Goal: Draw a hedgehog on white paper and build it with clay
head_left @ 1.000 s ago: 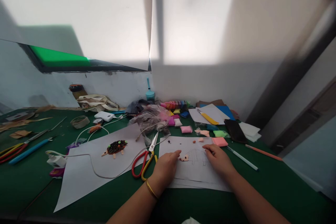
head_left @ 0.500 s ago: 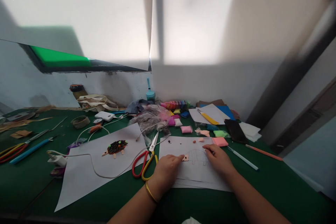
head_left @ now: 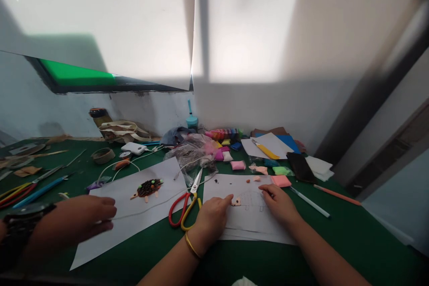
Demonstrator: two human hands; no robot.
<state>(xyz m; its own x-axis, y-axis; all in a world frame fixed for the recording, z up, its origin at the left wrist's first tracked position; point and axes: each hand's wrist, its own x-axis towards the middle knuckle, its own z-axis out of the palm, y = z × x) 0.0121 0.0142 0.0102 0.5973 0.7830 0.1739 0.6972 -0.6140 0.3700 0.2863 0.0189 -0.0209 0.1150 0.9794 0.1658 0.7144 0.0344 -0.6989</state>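
My left hand point(head_left: 212, 214), with a gold bangle at its wrist, rests open on a white sheet of paper point(head_left: 244, 223), holding nothing I can see. One stretched finger ends just beside a small pale clay piece point(head_left: 237, 201) with dark dots. That piece sits at the left end of a pencil drawing point(head_left: 253, 199) of an animal outline. On the drawing's right side lies my right hand point(head_left: 281, 201), its fingers slightly bent and apart. Small dark bits point(head_left: 216, 181), an orange-brown ball point(head_left: 248, 181) and a peach clay lump point(head_left: 256, 178) lie above the drawing.
Another person's hand point(head_left: 87, 214) reaches in from the left, over a white cable point(head_left: 147, 209). Red-and-yellow scissors point(head_left: 186, 205) lie beside my left hand. A hedgehog picture point(head_left: 149, 188) is on another sheet. Clay packets point(head_left: 237, 165), a phone point(head_left: 300, 166) and a pen point(head_left: 311, 203) lie around.
Another person's hand has come in from the left, and the cable there has shifted. My left finger has drawn slightly off the dotted clay piece; my right hand stays put.
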